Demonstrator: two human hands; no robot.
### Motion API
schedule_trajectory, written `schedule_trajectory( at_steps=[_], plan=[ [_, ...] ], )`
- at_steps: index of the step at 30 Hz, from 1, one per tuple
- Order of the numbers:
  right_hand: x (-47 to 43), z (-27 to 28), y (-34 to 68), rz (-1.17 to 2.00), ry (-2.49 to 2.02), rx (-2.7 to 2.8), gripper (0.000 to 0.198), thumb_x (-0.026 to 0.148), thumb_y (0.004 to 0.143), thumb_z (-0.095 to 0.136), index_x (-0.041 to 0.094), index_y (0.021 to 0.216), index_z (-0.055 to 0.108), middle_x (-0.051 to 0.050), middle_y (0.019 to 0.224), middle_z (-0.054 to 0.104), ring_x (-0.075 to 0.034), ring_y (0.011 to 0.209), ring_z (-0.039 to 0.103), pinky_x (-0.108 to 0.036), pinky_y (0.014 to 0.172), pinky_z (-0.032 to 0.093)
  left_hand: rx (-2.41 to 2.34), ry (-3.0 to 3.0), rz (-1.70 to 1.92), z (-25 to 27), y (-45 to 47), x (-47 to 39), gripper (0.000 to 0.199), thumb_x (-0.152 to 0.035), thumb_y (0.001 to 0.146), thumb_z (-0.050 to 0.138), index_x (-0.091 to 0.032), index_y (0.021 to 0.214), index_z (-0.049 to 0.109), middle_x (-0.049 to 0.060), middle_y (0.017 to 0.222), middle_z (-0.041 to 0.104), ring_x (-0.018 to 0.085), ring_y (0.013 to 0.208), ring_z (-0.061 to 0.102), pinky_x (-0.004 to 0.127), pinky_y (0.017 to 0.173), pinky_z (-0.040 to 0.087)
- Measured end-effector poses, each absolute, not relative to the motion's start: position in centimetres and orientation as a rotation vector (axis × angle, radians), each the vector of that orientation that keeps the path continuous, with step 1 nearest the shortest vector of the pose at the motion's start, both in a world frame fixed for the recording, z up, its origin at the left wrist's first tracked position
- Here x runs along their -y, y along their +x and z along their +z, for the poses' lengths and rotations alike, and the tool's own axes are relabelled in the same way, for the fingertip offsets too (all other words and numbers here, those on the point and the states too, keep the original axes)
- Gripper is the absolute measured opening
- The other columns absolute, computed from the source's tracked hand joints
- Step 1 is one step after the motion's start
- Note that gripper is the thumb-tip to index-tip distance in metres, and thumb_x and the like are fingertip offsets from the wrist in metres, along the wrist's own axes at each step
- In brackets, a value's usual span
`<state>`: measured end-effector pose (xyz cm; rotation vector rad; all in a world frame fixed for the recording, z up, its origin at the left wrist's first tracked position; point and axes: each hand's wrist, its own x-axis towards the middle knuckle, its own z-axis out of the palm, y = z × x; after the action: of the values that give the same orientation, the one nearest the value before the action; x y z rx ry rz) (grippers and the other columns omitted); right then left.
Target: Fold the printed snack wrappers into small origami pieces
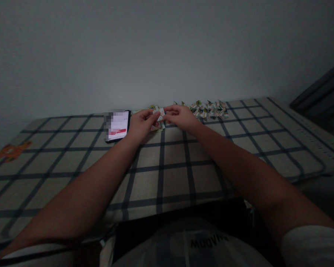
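Observation:
A small piece of folded paper (159,114), whitish with printed marks, is held up between both hands. My left hand (142,122) is closed and pinches its left side between thumb and fingers. From the right, my right hand (180,116) pinches the same piece with its fingertips. Partly hidden under and behind my left hand lie green and white paper sheets (160,127). Beyond my right hand sit several small folded paper pieces (208,110) with pointed tips, grouped in rows; my right hand hides some of them.
A phone or tablet (118,126) with a lit screen lies left of my left hand, partly pixelated. Everything rests on a checked tablecloth (172,178) against a grey wall (167,48). An orange figure (12,152) is at the far left. A dark slatted shape (323,92) stands at right.

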<state>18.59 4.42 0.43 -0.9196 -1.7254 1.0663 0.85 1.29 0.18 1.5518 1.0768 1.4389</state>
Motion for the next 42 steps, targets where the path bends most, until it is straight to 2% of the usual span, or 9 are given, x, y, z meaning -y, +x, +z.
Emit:
schedule_trajectory(
  at_steps=[7,12,18,22,27,31,34,38,42],
  plan=[
    [-3.8,1.3,18.8,1.075,-0.953,1.717,0.016,0.015,0.077,0.072,0.019,0.090,0.063,0.003,0.068,0.063,-0.014,0.065,0.062,-0.031,0.068,0.056,-1.127,1.676,1.471,0.3,0.7,-0.9,0.030,-0.049,0.081,0.078,-0.020,0.084,0.080,-0.002,0.059,0.065,0.013,0.053,0.057,0.026,0.054,0.045],
    [-3.7,1.6,18.7,1.118,-0.951,1.695,0.017,0.010,0.077,0.070,0.019,0.084,0.058,0.002,0.068,0.061,-0.016,0.068,0.064,-0.033,0.072,0.057,-1.135,1.608,1.473,0.1,1.0,-1.0,0.033,-0.051,0.078,0.081,-0.019,0.085,0.078,-0.001,0.062,0.068,0.012,0.053,0.058,0.024,0.052,0.046],
    [-3.4,1.8,18.8,1.146,-0.948,1.658,0.019,0.010,0.082,0.070,0.020,0.084,0.054,0.002,0.068,0.063,-0.015,0.066,0.065,-0.030,0.069,0.055,-1.007,1.409,1.493,0.0,1.2,-1.4,0.039,-0.052,0.068,0.089,-0.019,0.082,0.075,0.000,0.069,0.070,0.010,0.054,0.059,0.023,0.055,0.051],
    [-3.2,1.9,18.7,1.168,-0.944,1.664,0.020,0.010,0.083,0.070,0.020,0.084,0.053,0.002,0.068,0.064,-0.013,0.065,0.065,-0.027,0.067,0.053,-1.030,1.458,1.507,0.1,1.0,-1.6,0.035,-0.049,0.069,0.089,-0.019,0.079,0.074,-0.001,0.061,0.066,0.010,0.052,0.057,0.023,0.053,0.049],
    [-3.0,1.8,18.5,1.190,-0.889,1.651,0.016,0.015,0.088,0.068,0.019,0.099,0.058,0.004,0.070,0.064,-0.013,0.066,0.065,-0.027,0.070,0.055,-1.077,1.560,1.517,0.2,0.8,-1.5,0.027,-0.042,0.071,0.086,-0.019,0.078,0.073,-0.002,0.058,0.062,0.011,0.052,0.055,0.024,0.053,0.046],
    [-3.3,1.7,18.7,1.165,-0.875,1.687,0.008,0.017,0.089,0.069,0.018,0.093,0.062,0.001,0.075,0.067,-0.013,0.070,0.067,-0.028,0.073,0.056,-1.109,1.573,1.500,0.2,0.9,-1.2,0.026,-0.041,0.072,0.085,-0.019,0.075,0.072,-0.002,0.057,0.061,0.011,0.051,0.053,0.024,0.052,0.042],
    [-3.5,1.6,18.8,1.157,-0.872,1.699,0.012,0.018,0.087,0.073,0.018,0.091,0.062,0.002,0.073,0.066,-0.013,0.069,0.067,-0.027,0.072,0.055,-1.111,1.542,1.490,0.2,1.0,-1.2,0.029,-0.044,0.071,0.086,-0.018,0.075,0.073,-0.002,0.058,0.063,0.010,0.051,0.052,0.023,0.051,0.041],
    [-3.5,1.7,18.7,1.126,-0.891,1.631,0.013,0.020,0.087,0.073,0.019,0.087,0.060,0.003,0.069,0.065,-0.012,0.065,0.065,-0.025,0.068,0.054,-1.047,1.531,1.378,-0.1,0.8,-1.5,0.038,-0.053,0.070,0.086,-0.018,0.080,0.075,0.000,0.067,0.066,0.012,0.058,0.057,0.024,0.057,0.046],
    [-3.7,1.5,18.7,1.068,-0.926,1.637,0.011,0.019,0.087,0.069,0.019,0.083,0.059,0.002,0.068,0.064,-0.012,0.064,0.062,-0.026,0.066,0.052,-1.129,1.658,1.301,-0.6,0.4,-2.0,0.045,-0.060,0.073,0.081,-0.017,0.069,0.070,0.002,0.064,0.064,0.014,0.061,0.059,0.026,0.058,0.044]
  ],
)
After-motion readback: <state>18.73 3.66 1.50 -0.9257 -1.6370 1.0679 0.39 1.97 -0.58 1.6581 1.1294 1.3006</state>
